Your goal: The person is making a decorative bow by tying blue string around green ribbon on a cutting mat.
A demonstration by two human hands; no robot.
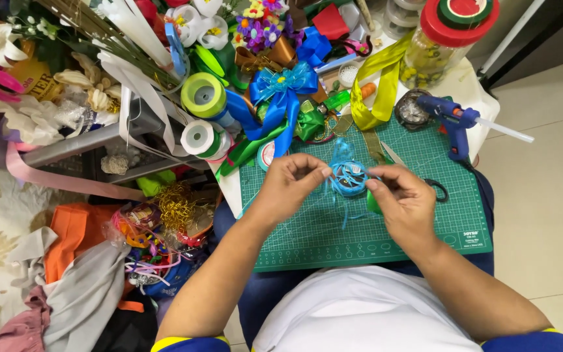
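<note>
My left hand (292,182) and my right hand (404,199) both pinch a small coil of light blue ribbon (347,177), held just above a green cutting mat (425,228) that rests on my lap. The left fingers grip its left edge, the right fingers its right edge. Thin blue ribbon ends hang down from the coil over the mat. A green strip shows under my right hand.
A blue glue gun (452,122) lies at the mat's far right corner. A finished blue bow (283,91), ribbon rolls (203,96), a yellow-green ribbon (379,85) and a red-lidded jar (444,39) crowd the far side. Fabric and tinsel pile up on the left floor.
</note>
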